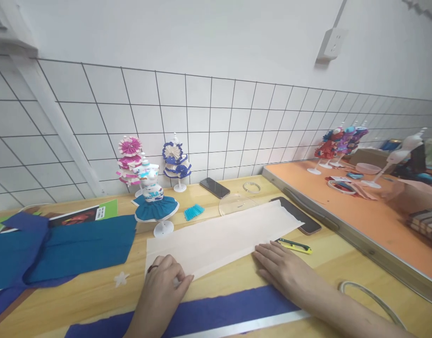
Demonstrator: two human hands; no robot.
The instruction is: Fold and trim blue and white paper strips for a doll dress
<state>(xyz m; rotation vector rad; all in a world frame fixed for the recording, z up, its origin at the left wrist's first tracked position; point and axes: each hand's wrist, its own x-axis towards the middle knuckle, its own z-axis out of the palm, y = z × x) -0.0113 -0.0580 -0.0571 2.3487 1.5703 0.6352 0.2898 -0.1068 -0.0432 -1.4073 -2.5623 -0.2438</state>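
A long white paper strip (216,237) lies slantwise across the wooden table in front of me. My left hand (165,284) is at its lower left corner, fingers curled, thumb and forefinger pinched at the near edge. Stretched out almost flat, the fingers of my right hand (281,267) rest on the near edge toward the right end. A yellow and black cutter (297,246) lies just beyond that hand. Nearer to me, a purple paper strip (223,310) with a white border passes under both forearms.
Small dress forms stand behind the paper, one in a teal skirt (156,207). Teal paper (85,244) lies at left, beside a paper star (121,279). Two phones (215,187) and a clear disc (237,203) lie behind. An orange table (357,216) adjoins at right.
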